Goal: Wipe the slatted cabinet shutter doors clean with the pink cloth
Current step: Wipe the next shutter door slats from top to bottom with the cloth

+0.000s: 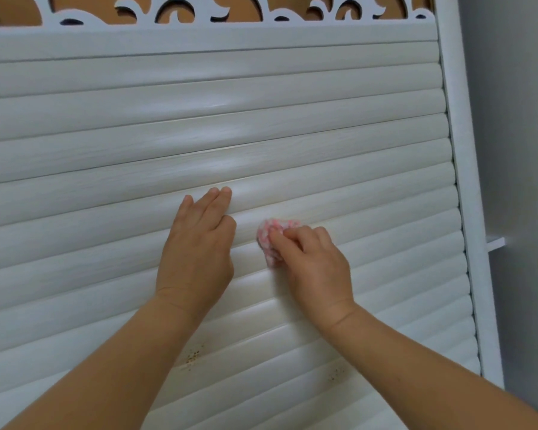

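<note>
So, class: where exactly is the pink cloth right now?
Head view, just right of centre: the pink cloth is bunched under the right hand against the shutter slats, beside the left hand.

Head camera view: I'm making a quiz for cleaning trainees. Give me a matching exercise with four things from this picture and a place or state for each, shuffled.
Things:
1. left hand
2. right hand
3. pink cloth
4. brown specks

Places or states:
A. bunched up against a slat
B. low on the shutter, under the left forearm
C. flat on the slats, fingers straight
D. fingers curled, pinching something

Pairs: 1-C, 2-D, 3-A, 4-B
</note>
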`<act>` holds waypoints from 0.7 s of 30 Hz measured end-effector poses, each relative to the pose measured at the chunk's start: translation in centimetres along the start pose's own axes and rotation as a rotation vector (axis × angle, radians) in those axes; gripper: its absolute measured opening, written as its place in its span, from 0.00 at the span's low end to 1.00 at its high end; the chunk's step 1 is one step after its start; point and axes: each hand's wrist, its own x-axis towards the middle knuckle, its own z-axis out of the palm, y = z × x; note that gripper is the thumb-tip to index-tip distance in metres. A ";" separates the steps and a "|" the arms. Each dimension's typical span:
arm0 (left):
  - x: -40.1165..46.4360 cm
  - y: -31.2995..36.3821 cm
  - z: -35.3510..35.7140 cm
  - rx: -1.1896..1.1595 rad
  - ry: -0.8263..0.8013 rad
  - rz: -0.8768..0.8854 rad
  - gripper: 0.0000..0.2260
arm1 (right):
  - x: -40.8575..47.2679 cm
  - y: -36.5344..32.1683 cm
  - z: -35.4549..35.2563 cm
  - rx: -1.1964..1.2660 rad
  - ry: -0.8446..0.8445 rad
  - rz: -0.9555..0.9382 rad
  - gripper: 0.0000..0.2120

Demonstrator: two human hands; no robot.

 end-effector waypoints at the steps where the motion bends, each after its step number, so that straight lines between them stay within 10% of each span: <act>1: -0.1 -0.1 -0.1 0.007 -0.009 0.009 0.08 | -0.1 0.9 0.0 -0.040 -0.002 -0.069 0.16; 8: -0.1 -0.2 -0.2 0.001 -0.030 0.016 0.10 | 0.0 7.1 -1.7 -0.121 -0.060 -0.001 0.15; 15: 0.0 0.4 -0.3 -0.041 -0.039 -0.035 0.13 | 0.5 9.8 -2.3 -0.112 -0.055 0.589 0.13; 21: 0.0 0.5 -0.3 -0.040 -0.035 -0.043 0.12 | -0.1 2.3 -0.9 0.077 0.001 0.257 0.10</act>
